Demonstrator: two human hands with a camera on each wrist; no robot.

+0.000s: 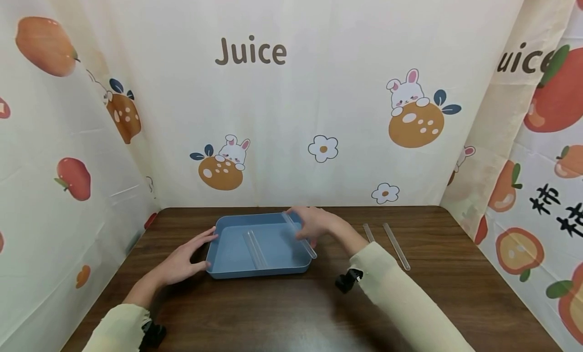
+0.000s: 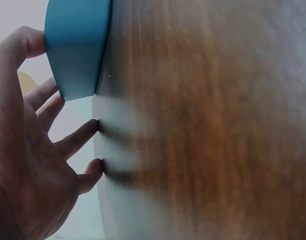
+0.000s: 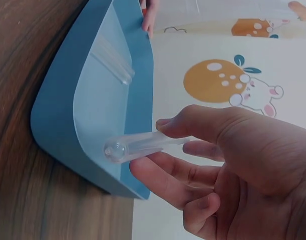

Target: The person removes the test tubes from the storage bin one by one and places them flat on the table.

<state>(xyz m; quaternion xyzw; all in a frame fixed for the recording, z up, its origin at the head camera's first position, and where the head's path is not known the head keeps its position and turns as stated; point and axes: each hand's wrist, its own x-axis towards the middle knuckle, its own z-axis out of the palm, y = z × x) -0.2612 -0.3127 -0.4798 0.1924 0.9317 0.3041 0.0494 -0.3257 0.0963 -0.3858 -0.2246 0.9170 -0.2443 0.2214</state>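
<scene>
A blue tray (image 1: 218,267) lies on the table. My left hand (image 1: 179,263) is at its left end, fingers spread and fairly straight. In the left wrist view, fingertips (image 2: 56,95) touch the tray's wall (image 2: 77,55), while two other fingers reach down to the table. My right hand (image 1: 314,224) pinches a clear test tube (image 1: 306,244) between thumb and fingers, over the tray's right end. The right wrist view shows this tube's rounded end (image 3: 116,150) pointing away from the palm. Two more clear test tubes (image 1: 255,249) lie side by side inside the tray.
Right of the tray, a clear tube (image 1: 397,246) lies on the wooden table (image 1: 273,311). Beside it another tube (image 1: 368,232) is partly hidden behind the right forearm. A printed curtain (image 1: 291,104) stands along the table's back edge and both sides.
</scene>
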